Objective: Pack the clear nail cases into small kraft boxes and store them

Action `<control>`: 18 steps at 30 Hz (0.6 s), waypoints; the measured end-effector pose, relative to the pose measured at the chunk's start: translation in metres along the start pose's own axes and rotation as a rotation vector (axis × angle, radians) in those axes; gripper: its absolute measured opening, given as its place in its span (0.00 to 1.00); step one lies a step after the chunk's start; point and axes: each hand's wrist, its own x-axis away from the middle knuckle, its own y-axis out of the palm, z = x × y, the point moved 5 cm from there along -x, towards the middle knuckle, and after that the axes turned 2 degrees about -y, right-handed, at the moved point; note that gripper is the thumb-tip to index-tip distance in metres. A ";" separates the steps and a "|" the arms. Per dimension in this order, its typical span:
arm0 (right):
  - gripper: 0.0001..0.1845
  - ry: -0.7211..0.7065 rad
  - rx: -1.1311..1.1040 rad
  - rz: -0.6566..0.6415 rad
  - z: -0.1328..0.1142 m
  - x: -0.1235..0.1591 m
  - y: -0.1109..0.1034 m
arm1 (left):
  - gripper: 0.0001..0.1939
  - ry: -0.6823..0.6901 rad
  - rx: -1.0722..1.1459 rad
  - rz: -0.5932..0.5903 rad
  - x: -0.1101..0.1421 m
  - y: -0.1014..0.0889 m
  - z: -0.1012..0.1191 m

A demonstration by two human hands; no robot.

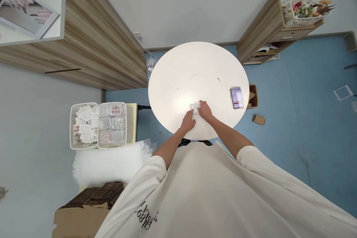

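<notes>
Left hand [189, 121] and right hand [205, 111] grip a small whitish packet [194, 108] on the round tabletop [192, 63]; a pixelated purple item [237, 97] lies to the right.

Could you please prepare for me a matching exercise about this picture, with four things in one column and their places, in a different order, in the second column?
Things
1. pale packet
2. blurred purple object
3. small brown box
4. flowers

Places
A. on the blue floor
B. in a white basket
C. at the fingers of the left hand and right hand
D. near the right edge of the white table

Right pairs: 1-C; 2-D; 3-A; 4-B.
</notes>
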 end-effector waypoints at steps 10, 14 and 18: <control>0.21 0.314 -0.259 0.070 0.018 0.016 0.025 | 0.40 -0.004 -0.267 -0.088 0.003 0.001 0.003; 0.13 0.327 -0.324 0.040 0.011 0.011 0.033 | 0.40 0.028 -0.250 -0.027 0.006 -0.003 -0.001; 0.12 0.314 -0.351 0.069 -0.007 0.001 0.040 | 0.40 0.053 -0.234 0.012 0.010 -0.019 -0.014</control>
